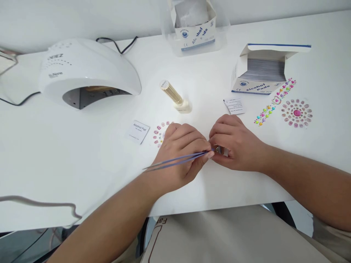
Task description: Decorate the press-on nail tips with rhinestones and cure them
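My left hand [179, 153] is closed round thin blue-grey tweezers [175, 161], whose tips point right. They meet a tiny object with a gem [218, 149] pinched in the closed fingers of my right hand [236, 146]. Both hands rest on the white table [82, 157] near its front edge. A sheet of pink gem stickers [159, 132] lies partly hidden behind my left hand.
A white nail lamp [87, 75] with a black cord stands at the back left. A small bottle [177, 98] lies centre. Two alcohol pad boxes [260, 71] [194, 27], loose pad sachets [139, 130] [234, 106] and coloured gem sticker sheets [297, 113] sit around.
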The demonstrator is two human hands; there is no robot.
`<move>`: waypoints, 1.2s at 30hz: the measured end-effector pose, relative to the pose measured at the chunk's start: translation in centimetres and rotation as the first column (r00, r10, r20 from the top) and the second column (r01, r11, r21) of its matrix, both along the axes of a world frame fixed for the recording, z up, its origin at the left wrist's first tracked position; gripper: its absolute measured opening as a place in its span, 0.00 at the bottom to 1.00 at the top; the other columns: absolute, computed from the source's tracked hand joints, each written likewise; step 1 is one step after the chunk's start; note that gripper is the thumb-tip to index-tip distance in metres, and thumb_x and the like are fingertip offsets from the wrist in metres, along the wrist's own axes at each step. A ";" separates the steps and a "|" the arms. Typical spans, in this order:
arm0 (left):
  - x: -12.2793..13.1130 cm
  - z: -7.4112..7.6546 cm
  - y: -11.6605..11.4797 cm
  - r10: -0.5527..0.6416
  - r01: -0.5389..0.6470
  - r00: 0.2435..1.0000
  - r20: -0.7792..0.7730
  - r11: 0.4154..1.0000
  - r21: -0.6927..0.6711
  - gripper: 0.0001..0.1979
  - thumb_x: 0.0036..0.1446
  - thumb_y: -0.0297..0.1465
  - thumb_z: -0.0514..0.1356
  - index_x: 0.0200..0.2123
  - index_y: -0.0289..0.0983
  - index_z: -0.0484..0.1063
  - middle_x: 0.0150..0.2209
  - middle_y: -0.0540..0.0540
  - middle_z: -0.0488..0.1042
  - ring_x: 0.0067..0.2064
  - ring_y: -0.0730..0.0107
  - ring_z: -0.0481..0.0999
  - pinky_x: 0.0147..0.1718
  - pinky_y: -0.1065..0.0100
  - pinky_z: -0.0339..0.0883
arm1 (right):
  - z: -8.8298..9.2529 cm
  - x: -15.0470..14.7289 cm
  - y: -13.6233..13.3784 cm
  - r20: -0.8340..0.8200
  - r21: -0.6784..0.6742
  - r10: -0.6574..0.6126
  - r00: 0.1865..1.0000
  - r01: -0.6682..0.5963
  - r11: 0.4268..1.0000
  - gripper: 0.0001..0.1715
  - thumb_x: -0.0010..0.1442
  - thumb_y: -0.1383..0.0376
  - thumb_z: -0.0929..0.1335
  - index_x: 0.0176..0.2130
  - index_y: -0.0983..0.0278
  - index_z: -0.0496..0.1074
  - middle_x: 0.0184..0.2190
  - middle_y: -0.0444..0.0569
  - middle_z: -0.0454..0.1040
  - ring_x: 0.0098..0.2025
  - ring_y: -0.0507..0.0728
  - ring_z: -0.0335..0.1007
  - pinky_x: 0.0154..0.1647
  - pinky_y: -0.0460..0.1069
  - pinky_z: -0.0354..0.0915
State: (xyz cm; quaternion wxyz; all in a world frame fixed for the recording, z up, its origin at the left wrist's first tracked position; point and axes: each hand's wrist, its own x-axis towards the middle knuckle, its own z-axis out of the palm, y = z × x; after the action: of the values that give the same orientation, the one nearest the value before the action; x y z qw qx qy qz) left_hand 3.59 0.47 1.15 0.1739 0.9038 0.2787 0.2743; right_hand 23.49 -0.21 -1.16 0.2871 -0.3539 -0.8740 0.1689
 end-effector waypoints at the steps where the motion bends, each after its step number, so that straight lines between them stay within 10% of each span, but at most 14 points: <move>1: 0.0 0.0 0.0 0.002 -0.002 1.000 0.004 1.000 -0.006 0.04 0.61 0.27 0.56 0.32 0.38 0.65 0.27 0.52 0.73 0.34 0.68 0.68 0.36 0.61 0.56 | 0.0 0.0 0.0 0.001 -0.001 0.001 1.000 -0.001 1.000 0.09 0.56 0.64 0.69 0.27 0.65 0.70 0.29 0.48 0.74 0.38 0.58 0.64 0.39 0.54 0.57; 36: -0.3 0.0 0.0 0.063 -0.055 0.995 0.078 0.993 -0.109 0.05 0.58 0.26 0.59 0.30 0.38 0.67 0.25 0.53 0.75 0.31 0.69 0.72 0.37 0.59 0.61 | -0.1 0.1 0.0 -0.009 -0.063 -0.001 1.000 0.001 0.998 0.07 0.54 0.63 0.70 0.28 0.64 0.70 0.30 0.47 0.73 0.40 0.59 0.63 0.40 0.54 0.57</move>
State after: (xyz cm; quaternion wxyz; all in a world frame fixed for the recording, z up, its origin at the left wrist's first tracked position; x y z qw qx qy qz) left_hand 3.33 0.51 1.19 0.2250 0.8727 0.3122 0.3006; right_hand 23.58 -0.21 -1.26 0.2801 -0.3623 -0.8667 0.1979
